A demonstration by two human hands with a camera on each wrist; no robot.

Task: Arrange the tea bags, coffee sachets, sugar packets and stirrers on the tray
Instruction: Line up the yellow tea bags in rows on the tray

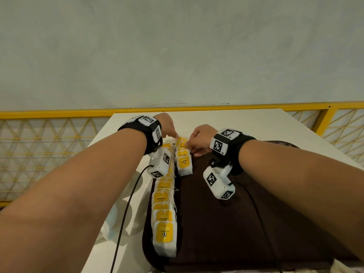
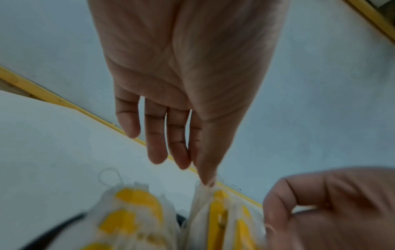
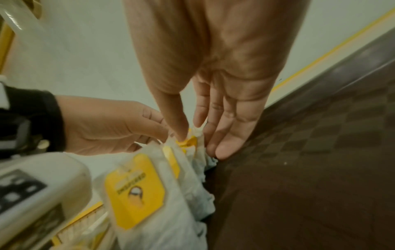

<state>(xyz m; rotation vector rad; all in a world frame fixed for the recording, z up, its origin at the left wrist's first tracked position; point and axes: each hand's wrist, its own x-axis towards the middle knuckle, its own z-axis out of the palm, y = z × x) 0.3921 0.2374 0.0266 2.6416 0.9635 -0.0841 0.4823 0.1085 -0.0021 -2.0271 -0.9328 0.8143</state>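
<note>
A dark brown tray (image 1: 236, 223) lies on a white table (image 1: 256, 123). A long row of white tea bags with yellow tags (image 1: 163, 213) runs along its left edge. Beside it, at the far end, stands a short second row (image 1: 184, 164). Both hands meet at the far end of that short row. My left hand (image 1: 175, 135) pinches the top of the farthest tea bag (image 2: 198, 203) between thumb and forefinger (image 2: 205, 177), its other fingers straight. My right hand (image 1: 189, 145) pinches a tea bag's yellow tag (image 3: 190, 143) under its thumb (image 3: 178, 125).
A yellow rail with lattice fencing (image 1: 59, 113) runs behind the table, under a grey wall. Black cables (image 1: 126, 209) hang from both wrist cameras across the table and the tray. The right part of the tray shows bare brown surface (image 3: 299, 169).
</note>
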